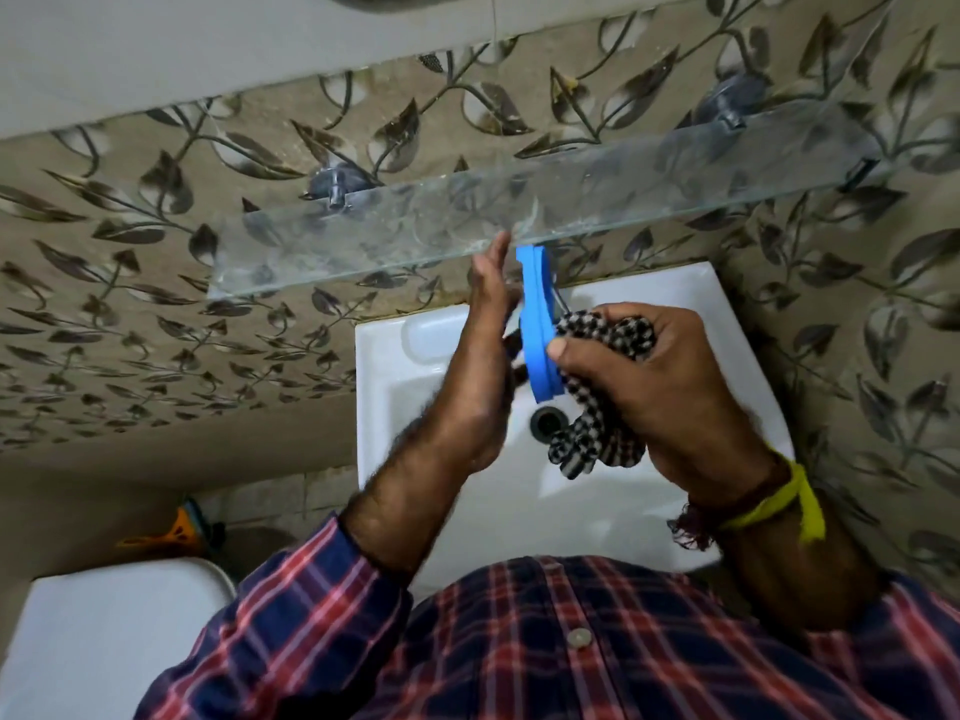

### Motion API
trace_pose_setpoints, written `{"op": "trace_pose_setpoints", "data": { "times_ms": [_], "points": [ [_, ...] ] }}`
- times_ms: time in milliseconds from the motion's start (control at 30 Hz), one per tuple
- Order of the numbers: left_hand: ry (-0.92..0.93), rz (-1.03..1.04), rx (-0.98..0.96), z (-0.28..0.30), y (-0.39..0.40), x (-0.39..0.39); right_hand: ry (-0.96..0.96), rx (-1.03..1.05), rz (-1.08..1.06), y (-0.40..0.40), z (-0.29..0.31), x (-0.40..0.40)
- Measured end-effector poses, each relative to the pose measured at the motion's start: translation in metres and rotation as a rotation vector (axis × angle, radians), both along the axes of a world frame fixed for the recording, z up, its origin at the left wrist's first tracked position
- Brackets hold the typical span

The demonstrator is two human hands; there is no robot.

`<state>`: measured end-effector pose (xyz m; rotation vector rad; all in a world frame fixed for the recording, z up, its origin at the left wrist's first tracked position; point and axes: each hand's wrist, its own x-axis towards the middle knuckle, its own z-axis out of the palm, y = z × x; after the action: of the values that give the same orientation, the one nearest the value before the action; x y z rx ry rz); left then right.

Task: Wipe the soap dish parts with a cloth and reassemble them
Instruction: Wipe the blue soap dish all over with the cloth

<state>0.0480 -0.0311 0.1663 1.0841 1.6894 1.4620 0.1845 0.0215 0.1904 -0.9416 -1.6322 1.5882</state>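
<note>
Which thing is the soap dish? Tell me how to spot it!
Find the white ceramic sink under the clear glass shelf. Above its bowl, two hands meet: the left hand flat against one side, the right hand gripping a black-and-white checked cloth. Between them stands the bright blue plastic soap dish, edge-on, the only blue thing there.

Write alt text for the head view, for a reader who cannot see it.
Over a white sink, a person holds a blue soap dish on edge between both hands: the left hand flat against one side, the right hand gripping a black-and-white checked cloth against the other. A glass shelf hangs on the leaf-patterned wall above.
</note>
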Motion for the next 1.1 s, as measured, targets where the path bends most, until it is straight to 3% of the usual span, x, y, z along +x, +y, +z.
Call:
{"op": "trace_pose_setpoints", "data": {
  "times_ms": [133, 267, 467, 633, 767, 933, 1100],
  "points": [
    [0.559, -0.251, 0.291, -0.040, -0.015, -0.005, 0.065, -0.365, 0.053, 0.016, 0.009, 0.010],
    [0.607, -0.197, 0.463, -0.044, 0.004, -0.011, 0.117, -0.532, 0.141, 0.019, 0.019, 0.006],
    [0.415, -0.037, 0.455, -0.041, 0.013, 0.002, 0.263, -0.589, 0.161, 0.019, 0.019, -0.001],
    [0.280, -0.043, 0.392, -0.039, 0.007, -0.002, 0.312, -0.548, 0.266, 0.012, 0.005, 0.003],
    [0.214, -0.045, 0.343, -0.042, 0.000, 0.005, 0.324, -0.658, 0.227, 0.015, 0.003, -0.001],
    [0.063, -0.049, 0.393, -0.034, 0.007, -0.002, 0.241, -0.534, 0.309, 0.009, 0.002, -0.003],
    [-0.028, -0.056, 0.374, -0.031, 0.003, 0.005, 0.294, -0.518, 0.286, 0.012, 0.006, -0.005]
  ]
}}
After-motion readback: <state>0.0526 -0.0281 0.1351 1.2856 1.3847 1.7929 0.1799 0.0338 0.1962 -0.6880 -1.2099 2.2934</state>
